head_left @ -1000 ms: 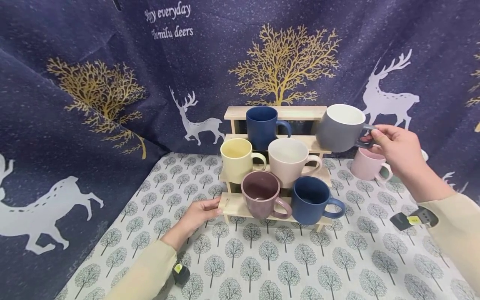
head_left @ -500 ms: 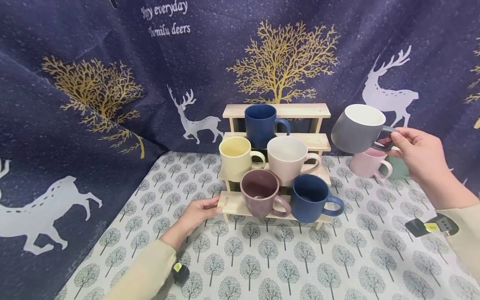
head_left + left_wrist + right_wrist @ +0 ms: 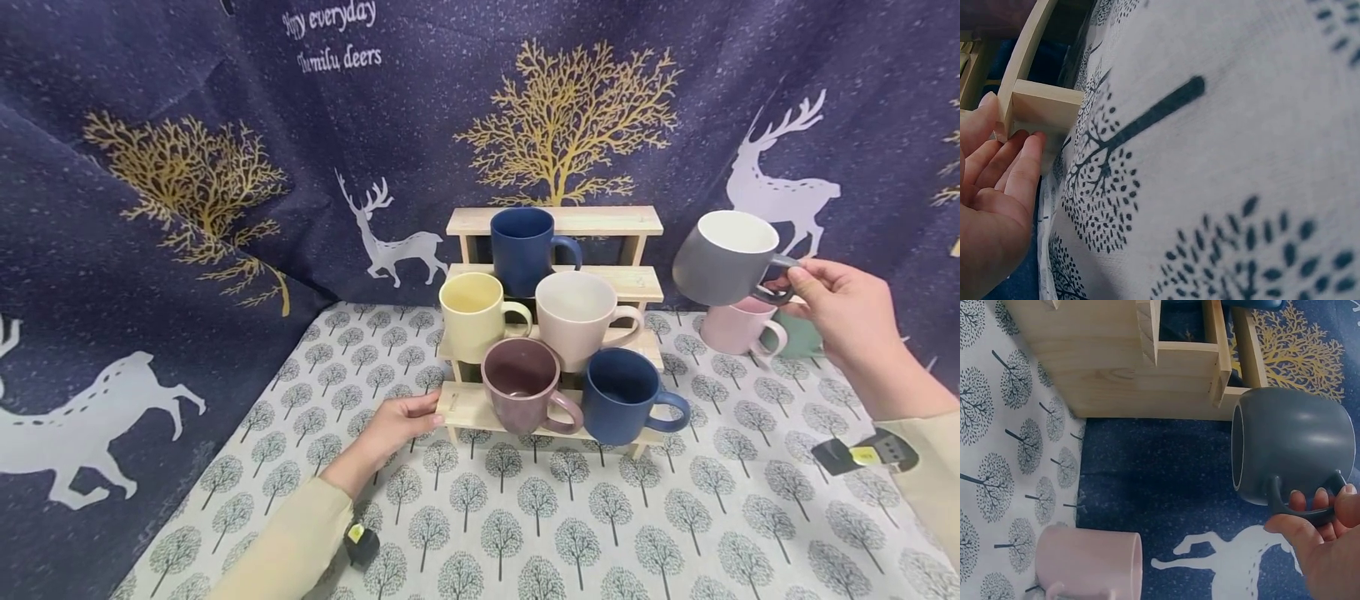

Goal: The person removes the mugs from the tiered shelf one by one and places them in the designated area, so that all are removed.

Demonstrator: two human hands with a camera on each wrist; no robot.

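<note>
Grey mug is gripped by its handle in the right hand, a bit of the wooden stand gets blocked by it, and a pink mug is kinda cut off at the bottom.

Studio-like staged corner, kind of room unclear, navy deer-print backdrop hanging behind, white tree-print surface below, stepped wooden rack of mugs.

A dark blue cloth hangs before me like a wall, rising behind the back edge of the table and running, creased, along its left edge. Golden trees and white deer cover it, with white lettering above the back left corner. Dark little trees dot the pale tablecloth.
</note>
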